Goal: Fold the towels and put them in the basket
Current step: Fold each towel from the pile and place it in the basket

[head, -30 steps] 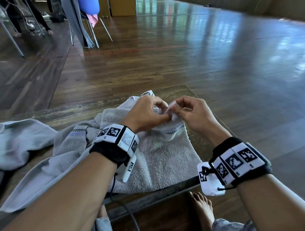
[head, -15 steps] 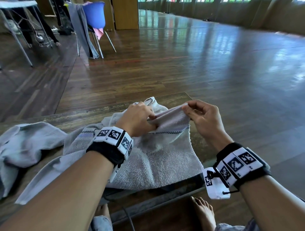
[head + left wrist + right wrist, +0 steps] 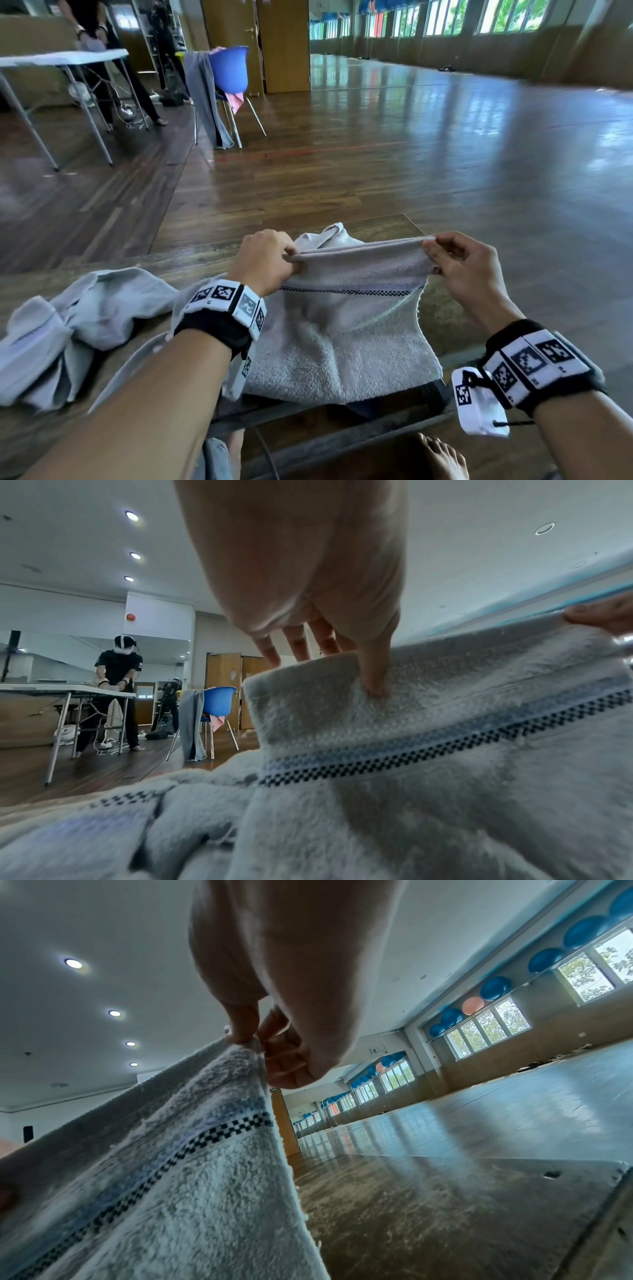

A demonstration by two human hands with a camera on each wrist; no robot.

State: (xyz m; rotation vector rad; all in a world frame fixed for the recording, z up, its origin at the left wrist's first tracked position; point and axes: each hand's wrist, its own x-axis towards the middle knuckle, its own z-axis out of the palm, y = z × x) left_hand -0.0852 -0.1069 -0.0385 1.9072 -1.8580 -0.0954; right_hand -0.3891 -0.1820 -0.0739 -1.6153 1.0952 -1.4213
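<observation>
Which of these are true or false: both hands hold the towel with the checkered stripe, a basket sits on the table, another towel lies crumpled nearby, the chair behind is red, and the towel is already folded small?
1. Both hands grip the towel's top edge. True: the left hand and right hand hold the striped towel stretched between them.
2. A basket sits on the table. False: no basket shows in any view.
3. Another towel lies crumpled to the left. True: the crumpled towel rests on the table.
4. The chair is red. False: the chair is blue.
5. The towel is folded small. False: it hangs spread open.
</observation>
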